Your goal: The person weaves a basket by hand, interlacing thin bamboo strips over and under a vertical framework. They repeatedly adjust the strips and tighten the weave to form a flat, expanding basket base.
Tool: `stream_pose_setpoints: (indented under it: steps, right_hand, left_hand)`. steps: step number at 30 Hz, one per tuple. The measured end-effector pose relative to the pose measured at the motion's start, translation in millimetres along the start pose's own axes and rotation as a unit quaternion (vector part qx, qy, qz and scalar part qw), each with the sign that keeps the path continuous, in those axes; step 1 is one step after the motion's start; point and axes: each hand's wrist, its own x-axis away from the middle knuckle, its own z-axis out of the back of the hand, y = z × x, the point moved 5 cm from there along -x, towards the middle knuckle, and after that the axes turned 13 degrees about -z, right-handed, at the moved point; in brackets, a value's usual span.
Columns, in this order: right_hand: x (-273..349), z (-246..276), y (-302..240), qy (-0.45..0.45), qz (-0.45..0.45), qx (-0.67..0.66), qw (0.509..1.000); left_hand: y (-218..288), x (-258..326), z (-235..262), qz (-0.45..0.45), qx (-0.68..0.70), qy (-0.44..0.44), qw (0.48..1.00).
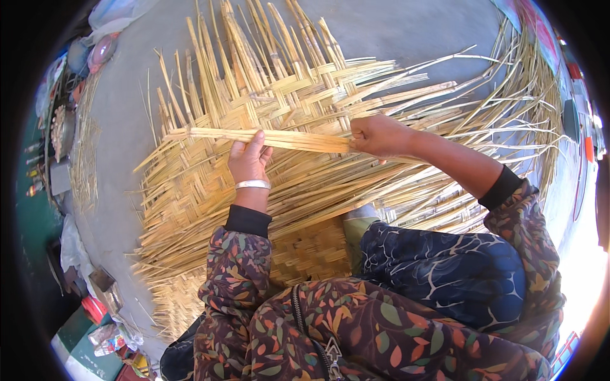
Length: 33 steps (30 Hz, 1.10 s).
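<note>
A flat bundle of pale split cane strips [305, 140] stretches level between my hands, above a partly woven cane mat [197, 184]. My left hand [250, 157], with a silver bangle at the wrist, pinches the bundle near its middle, thumb on top. At the bundle's right end my right hand [380, 136] is closed in a fist around the strips. The left end of the bundle reaches past my left hand over the weave. Loose strip ends fan out from the mat at the far side and to the right.
A heap of long thin strips [540, 108] lies along the right on the grey floor [432, 32]. More thin strips [86, 152] lie at the left, near plastic bags [75, 247] and household clutter. My bent knee [445, 273] rests close to the mat's near edge.
</note>
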Motion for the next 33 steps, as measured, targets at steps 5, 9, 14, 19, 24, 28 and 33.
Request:
stream_pose_setpoints:
  steps: [5,9,14,19,24,28,33]
  right_hand:
    - [2.1,-3.6,-3.1,-0.002,0.0,0.005,1.0]
    - [6.8,-4.2,-15.8,-0.003,0.014,0.004,1.0]
    - [6.5,-2.0,-3.6,-0.008,0.036,-0.016,0.999]
    - [7.8,-4.3,-9.9,-0.019,0.041,-0.037,0.998]
    - [7.9,0.1,-7.5,-0.017,0.067,-0.046,0.997]
    - [5.4,-1.2,3.4,-0.044,0.069,-0.082,0.993]
    - [11.9,2.2,5.1,-0.039,0.059,-0.084,0.994]
  left_hand:
    - [4.3,-0.3,-2.2,-0.1,-0.134,0.008,0.986]
    - [-2.9,-12.2,18.0,-0.142,-0.232,0.005,0.962]
    - [23.4,-14.5,9.3,-0.051,0.04,0.066,0.996]
    - [36.6,-22.7,19.1,-0.132,-0.11,0.03,0.985]
    - [31.4,-28.8,35.3,-0.018,-0.033,0.014,0.999]
    - [31.2,-24.9,42.2,0.047,-0.038,-0.04,0.997]
    - [20.9,-20.5,45.5,0.115,-0.006,-0.055,0.992]
